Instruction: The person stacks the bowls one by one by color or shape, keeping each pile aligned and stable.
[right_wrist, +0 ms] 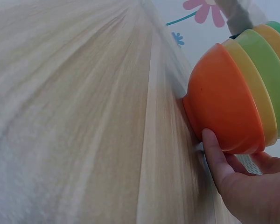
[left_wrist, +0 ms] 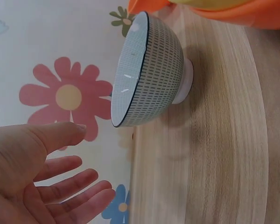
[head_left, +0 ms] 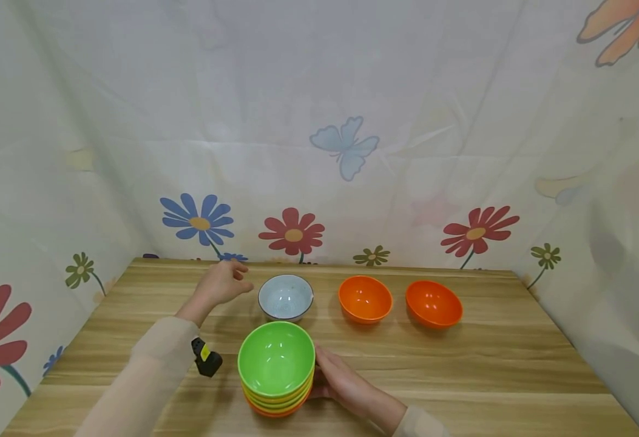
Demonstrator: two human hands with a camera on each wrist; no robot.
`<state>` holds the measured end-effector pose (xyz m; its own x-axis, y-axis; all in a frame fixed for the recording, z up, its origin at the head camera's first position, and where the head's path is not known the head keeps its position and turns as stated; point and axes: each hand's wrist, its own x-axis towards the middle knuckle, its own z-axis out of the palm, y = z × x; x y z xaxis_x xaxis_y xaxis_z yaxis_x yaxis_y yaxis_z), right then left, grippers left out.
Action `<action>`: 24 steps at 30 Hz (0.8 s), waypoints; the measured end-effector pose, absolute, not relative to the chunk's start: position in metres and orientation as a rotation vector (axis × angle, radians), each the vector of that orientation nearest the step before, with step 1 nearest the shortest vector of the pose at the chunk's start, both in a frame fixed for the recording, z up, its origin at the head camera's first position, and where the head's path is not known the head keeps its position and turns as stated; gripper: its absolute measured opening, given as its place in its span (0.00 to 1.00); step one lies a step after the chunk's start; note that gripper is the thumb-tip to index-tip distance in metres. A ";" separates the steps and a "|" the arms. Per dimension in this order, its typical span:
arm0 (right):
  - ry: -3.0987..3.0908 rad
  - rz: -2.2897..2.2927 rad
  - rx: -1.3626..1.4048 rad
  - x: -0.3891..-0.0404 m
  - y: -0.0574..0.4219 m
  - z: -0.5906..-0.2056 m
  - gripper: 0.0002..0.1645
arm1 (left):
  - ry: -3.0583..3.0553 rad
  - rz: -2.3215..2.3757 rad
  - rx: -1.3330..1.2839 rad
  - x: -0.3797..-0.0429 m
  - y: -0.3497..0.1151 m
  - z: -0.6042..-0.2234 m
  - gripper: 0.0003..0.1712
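Note:
A stack of nested bowls (head_left: 277, 364), light green on top with yellow, green and orange below, stands near the front of the table. My right hand (head_left: 352, 385) rests against its right side. The thumb touches the lowest orange bowl (right_wrist: 224, 100) near its base, with the other fingers around the wall, partly hidden. My left hand (head_left: 222, 284) is at the back left, its fingers spread and holding nothing. Just beside it is a pale blue-white bowl (left_wrist: 161, 70) with a dark rim and a dashed pattern, a small gap from the fingertips.
Two orange bowls stand right of the patterned bowl, one (head_left: 365, 300) near the middle and another (head_left: 434, 303) farther right, slightly tilted. The wooden table (head_left: 488, 376) meets a flower-printed cloth (head_left: 395, 170) behind and at both sides. A black device (head_left: 206, 358) sits at my left wrist.

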<state>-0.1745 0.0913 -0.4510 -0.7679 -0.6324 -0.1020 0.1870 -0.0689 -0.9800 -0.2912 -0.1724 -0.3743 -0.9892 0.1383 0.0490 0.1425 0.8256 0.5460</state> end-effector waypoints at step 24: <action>1.648 -1.901 -0.478 -0.175 0.090 -0.452 0.35 | -3.000 -1.066 -0.143 -0.309 -0.161 -0.394 0.21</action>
<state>-0.1749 0.0902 -0.4524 -0.7719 -0.6280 -0.0990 0.1870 -0.0755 -0.9794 -0.3092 -0.1614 -0.3937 -0.9949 0.0998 -0.0127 0.0695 0.7725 0.6312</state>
